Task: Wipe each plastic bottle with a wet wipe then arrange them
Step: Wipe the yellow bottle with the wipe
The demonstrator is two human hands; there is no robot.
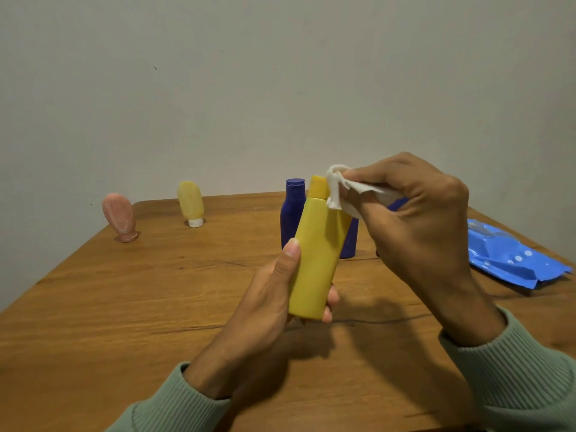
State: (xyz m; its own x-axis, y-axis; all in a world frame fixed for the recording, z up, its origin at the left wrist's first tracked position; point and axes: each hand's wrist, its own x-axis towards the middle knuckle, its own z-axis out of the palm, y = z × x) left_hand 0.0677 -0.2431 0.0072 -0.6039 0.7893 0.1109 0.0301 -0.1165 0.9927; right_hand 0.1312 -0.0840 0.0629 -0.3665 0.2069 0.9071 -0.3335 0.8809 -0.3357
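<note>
Bottle, yellow, gripped in left hand, right hand pinching wet wipe on cap

Opaque yellow plastic bottle is showing a uniform bright yellow body and a slightly deeper yellow cap. Crumpled white wet wipe is appearing plain white. Dark blue plastic bottle is wearing a cap of the same blue. Near the tabletop's far edge, a pale yellow squeeze tube is carrying a white cap; at the far left corner, a salmon-pink squeeze tube is showing whitish streaks. By the right edge, a glossy blue wipes packet is displaying white dots. The brown wooden tabletop is showing darker grain lines. Ribbed sleeves are appearing sage green.
</note>
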